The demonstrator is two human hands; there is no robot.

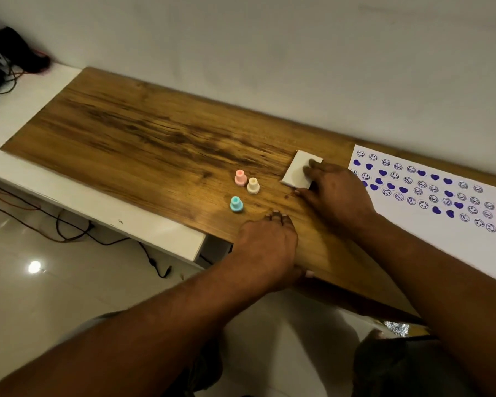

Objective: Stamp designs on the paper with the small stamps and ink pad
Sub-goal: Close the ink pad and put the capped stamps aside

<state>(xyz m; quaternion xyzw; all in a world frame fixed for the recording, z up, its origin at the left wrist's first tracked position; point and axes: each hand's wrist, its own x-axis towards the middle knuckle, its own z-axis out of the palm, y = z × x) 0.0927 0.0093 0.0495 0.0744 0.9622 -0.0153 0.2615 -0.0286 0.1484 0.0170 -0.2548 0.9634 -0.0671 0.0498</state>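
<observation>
Three small stamps stand upright on the wooden board [143, 130]: a pink stamp [240, 177], a cream stamp [253, 185] and a teal stamp [236, 204]. To their right lies a white closed ink pad [297, 170]. My right hand [334, 193] lies over its right side, fingers on the lid and thumb at its near edge. My left hand [268, 245] rests palm down at the board's near edge, fingers slightly bent, holding nothing. The white paper [430, 247] at the right carries rows of purple smiley faces and hearts.
The board lies on a white bench [26, 110] against a grey wall. A dark bundle with wires [6, 58] sits at the far left. Cables [78, 233] trail over the glossy floor below the bench.
</observation>
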